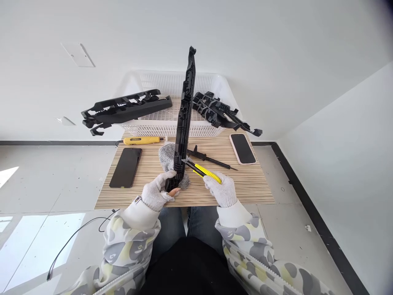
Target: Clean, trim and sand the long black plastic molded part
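The person is sitting at a small striped table (254, 188), and both hands are wearing pale knitted gloves. The left hand (156, 192) is pinching the lower end of a long black part (184, 110) between the thumb and the fingers, and one bare fingertip is showing out of the glove. The long black part is standing almost upright over the near half of the table, leaning a little to the right at its top, and its upper end is rising in front of the white basket (176, 128).

The right hand (221, 189) is closing around the yellow cutter (208, 173), with the fingers wrapping its handle. The blade end is pointing to the left and is reaching the lower portion of the long black part; it seems to be touching the edge, but from here I cannot be fully sure.

Behind, the white basket is standing at the far side of the table. One black bundle (127, 111) is lying over its left side and sticking out past the rim, and another black bundle (215, 110) is hanging out over its right side. In front of the basket, a yellow tool (141, 140) is lying at the left, and just below it a dark phone (125, 168) is resting. A grey speckled cloth (166, 157) is lying behind the long black part. To the right, a thin black tool (211, 159) is lying aslant, and a pale-edged phone (242, 149) is resting near the right edge.
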### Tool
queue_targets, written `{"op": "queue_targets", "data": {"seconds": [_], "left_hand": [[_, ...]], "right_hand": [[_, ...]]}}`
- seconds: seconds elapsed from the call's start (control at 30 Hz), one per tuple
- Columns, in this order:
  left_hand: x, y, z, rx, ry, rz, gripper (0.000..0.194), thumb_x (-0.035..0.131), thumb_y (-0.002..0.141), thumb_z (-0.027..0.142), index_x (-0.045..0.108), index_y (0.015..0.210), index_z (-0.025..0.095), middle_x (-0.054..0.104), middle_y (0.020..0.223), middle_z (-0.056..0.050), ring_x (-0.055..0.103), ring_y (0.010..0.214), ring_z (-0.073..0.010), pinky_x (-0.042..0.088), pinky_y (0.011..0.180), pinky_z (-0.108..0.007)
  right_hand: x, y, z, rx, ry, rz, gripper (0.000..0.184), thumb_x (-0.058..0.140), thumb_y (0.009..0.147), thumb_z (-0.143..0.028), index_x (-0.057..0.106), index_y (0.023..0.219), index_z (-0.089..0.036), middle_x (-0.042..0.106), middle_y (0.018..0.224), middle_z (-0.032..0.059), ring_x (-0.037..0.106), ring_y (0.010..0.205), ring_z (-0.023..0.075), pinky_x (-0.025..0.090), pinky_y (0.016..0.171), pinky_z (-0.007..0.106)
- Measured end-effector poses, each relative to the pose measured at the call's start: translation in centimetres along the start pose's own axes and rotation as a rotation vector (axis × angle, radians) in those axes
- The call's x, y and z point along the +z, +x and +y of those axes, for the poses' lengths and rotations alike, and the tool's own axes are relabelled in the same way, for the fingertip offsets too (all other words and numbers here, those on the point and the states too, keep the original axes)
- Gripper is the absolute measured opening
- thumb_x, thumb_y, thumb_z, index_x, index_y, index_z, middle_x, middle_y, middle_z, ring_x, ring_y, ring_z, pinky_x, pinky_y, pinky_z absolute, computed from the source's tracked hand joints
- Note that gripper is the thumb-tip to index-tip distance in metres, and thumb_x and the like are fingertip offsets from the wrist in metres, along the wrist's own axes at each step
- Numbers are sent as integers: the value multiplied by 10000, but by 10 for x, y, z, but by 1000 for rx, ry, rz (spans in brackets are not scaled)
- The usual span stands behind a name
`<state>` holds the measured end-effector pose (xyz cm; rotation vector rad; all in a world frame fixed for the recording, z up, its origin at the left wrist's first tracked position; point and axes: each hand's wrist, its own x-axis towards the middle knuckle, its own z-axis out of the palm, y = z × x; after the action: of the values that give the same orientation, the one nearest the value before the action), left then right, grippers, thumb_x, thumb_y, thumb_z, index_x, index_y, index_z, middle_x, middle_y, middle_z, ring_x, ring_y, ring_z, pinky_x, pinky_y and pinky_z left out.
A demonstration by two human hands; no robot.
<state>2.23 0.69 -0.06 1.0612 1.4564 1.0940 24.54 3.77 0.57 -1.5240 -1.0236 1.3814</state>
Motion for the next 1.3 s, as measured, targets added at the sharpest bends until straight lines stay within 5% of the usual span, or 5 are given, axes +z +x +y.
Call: {"op": "queue_targets", "data": {"seconds": [0.6,0.87,1.07,1.3], "left_hand": [[-2,2,-4,22,65,3,593,889,657,382,714,1192,197,783,786,-66,702,521,-191,593,518,-277],[0,0,1,-35,-43,10,593,902,644,389,711,1174,206,790,913,-76,718,578,-186,621,544,-287],[2,1,3,-35,-72,14,547,900,642,385,712,1131,231,778,1100,-70,711,586,-164,636,574,-290],[-1,4,-4,43,68,22,525,844,704,427,693,1165,224,783,1040,-82,734,689,-216,631,615,-322]], "right_hand": [[0,-7,-9,-4,-24,-39,451,786,646,-507,793,913,-143,639,572,19,520,502,133,371,409,236],[0,-9,-9,-5,-36,-20,438,783,646,-515,789,896,-155,633,545,9,546,490,154,403,426,259],[-4,-11,-6,-137,-185,53,398,751,706,-523,799,892,-174,680,568,32,609,535,193,492,525,302],[-5,-4,6,-285,-407,99,354,715,763,-557,792,827,-218,693,584,24,644,581,208,518,627,323]]}}
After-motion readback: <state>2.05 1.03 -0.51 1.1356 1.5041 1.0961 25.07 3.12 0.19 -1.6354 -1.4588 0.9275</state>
